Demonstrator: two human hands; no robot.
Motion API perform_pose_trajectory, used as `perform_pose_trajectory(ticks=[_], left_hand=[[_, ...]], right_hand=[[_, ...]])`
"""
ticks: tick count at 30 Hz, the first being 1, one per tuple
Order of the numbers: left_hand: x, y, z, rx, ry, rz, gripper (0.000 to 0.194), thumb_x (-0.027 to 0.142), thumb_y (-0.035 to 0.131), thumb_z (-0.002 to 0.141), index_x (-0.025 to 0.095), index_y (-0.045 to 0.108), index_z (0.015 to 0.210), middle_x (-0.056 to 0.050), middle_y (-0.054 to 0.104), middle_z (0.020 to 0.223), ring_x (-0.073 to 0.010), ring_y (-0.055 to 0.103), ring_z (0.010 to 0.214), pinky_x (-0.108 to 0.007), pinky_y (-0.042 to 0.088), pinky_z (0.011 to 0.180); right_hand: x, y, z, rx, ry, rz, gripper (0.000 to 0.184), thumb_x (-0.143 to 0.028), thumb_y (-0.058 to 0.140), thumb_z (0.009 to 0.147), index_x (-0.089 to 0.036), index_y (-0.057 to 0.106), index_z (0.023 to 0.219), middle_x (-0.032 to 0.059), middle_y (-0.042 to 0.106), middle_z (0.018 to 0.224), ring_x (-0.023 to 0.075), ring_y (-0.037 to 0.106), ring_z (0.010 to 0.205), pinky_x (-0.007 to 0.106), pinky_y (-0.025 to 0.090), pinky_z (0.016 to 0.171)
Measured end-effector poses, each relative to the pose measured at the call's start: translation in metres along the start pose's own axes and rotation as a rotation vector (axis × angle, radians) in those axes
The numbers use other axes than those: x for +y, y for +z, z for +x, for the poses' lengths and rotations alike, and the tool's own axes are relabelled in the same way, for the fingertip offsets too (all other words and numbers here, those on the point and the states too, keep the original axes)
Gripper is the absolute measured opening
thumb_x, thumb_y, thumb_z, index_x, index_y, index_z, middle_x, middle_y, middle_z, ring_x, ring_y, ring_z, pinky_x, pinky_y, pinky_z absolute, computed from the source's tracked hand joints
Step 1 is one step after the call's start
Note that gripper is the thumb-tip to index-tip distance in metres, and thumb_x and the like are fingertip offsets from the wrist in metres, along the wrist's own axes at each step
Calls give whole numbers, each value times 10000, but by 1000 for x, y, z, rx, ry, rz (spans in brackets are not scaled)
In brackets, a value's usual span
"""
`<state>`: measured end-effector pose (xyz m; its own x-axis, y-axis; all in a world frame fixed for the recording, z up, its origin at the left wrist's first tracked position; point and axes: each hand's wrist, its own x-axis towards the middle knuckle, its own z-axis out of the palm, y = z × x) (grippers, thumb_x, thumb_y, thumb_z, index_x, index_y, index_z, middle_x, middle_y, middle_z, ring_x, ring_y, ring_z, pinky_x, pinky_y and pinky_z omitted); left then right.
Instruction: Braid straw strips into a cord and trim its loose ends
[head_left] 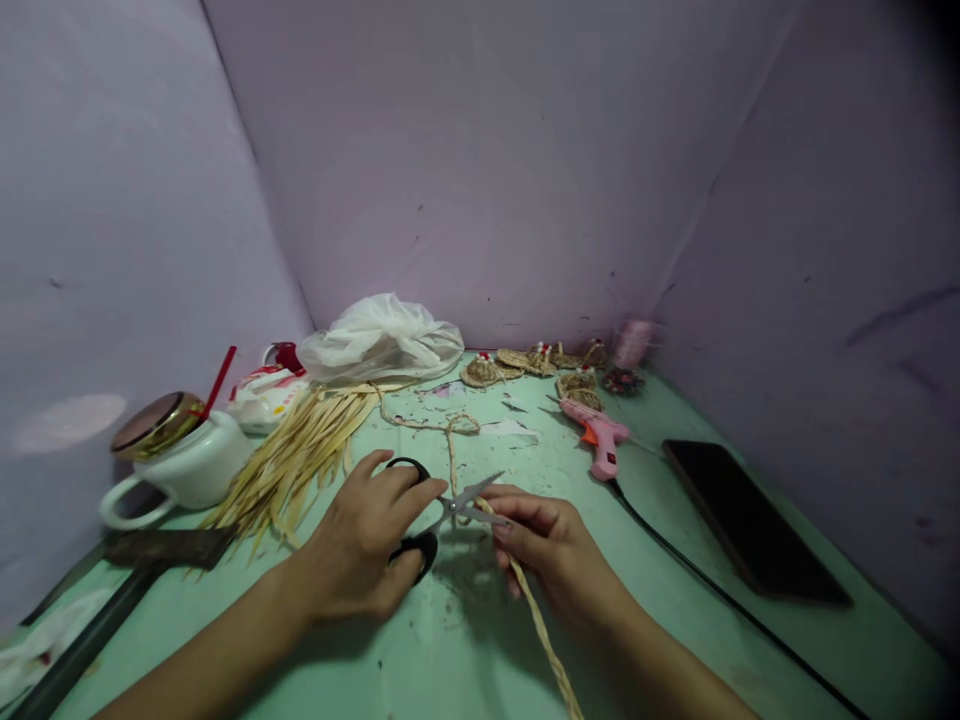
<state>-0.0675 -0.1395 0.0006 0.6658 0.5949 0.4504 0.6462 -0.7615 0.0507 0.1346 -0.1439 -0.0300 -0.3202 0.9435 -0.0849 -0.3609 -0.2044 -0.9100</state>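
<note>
My left hand grips a pair of scissors by its black handles, thumb in one loop and fingers at the other. The blades are spread, with a twisted straw cord lying between or just behind them; I cannot tell which. My right hand pinches this cord close beside the blade tips. From there the cord hangs down toward the front edge of the view. A thinner stretch of cord runs from the scissors up the table in a loop, toward a bundle of dry straw strips.
At left stand a white mug with a gold lid and a hammer. A plastic bag and small woven straw hats lie at the back. On the right are a pink glue gun, its black cord, and a phone.
</note>
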Motion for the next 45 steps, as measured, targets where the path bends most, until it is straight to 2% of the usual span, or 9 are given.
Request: perform_pose_trajectory(ticks=[6,13,16,21,29,37,41,43,45], left_hand=[[-3,-2,-2,9,77,19,500,133,460,649,159,477,1148,-95,564,937,-208,516,896,-487,309,929],[-7,-4,-3,72,149,73,475,113,466,676,133,467,1151,-110,575,913,-205,529,879,-483,350,902],[-6,-4,-2,65,153,71,473,118,461,679,127,472,1152,-110,578,910,-205,535,873,-486,352,902],[-3,-5,-2,30,143,66,483,123,458,666,116,474,1149,-120,578,925,-216,533,887,-495,337,914],[-1,-5,-3,-28,168,78,484,105,444,687,97,434,1171,-136,577,938,-233,527,941,-506,344,926],[-6,4,-6,-23,202,59,530,39,409,659,84,393,1187,-140,590,931,-222,549,943,-474,391,923],[-11,6,-7,40,204,-22,521,37,392,663,133,408,1175,-78,625,827,-177,594,806,-404,444,876],[-13,4,-7,91,145,-82,496,53,400,670,160,433,1152,-63,635,842,-170,597,791,-353,476,813],[-15,0,-6,123,69,-108,499,79,420,661,176,444,1149,-62,631,903,-181,587,832,-367,459,829]], right_hand=[[0,4,-1,-74,31,11,193,-310,698,635,-151,721,740,102,612,1012,24,467,413,170,407,328],[-11,8,-4,80,120,45,160,-273,741,551,-121,696,571,98,667,906,25,471,384,145,343,315],[-14,10,-5,92,142,52,146,-261,742,540,-126,687,544,90,669,909,14,456,370,147,327,314],[-14,12,-6,91,169,43,146,-256,738,530,-126,674,511,58,670,749,22,451,362,146,301,311],[-14,14,-7,102,167,7,131,-241,715,549,-123,671,514,85,667,903,22,453,374,162,300,316],[-15,13,-6,130,199,5,76,-206,708,523,-137,681,540,64,666,876,26,465,372,160,304,314],[-14,11,-5,151,180,27,97,-199,727,484,-127,670,513,77,658,899,25,460,368,168,317,318],[-14,10,-4,161,168,33,123,-220,737,493,-119,669,512,87,654,926,23,458,377,165,319,322],[-14,10,-4,174,149,37,151,-246,741,509,-117,663,498,95,643,978,18,456,385,167,324,329]])
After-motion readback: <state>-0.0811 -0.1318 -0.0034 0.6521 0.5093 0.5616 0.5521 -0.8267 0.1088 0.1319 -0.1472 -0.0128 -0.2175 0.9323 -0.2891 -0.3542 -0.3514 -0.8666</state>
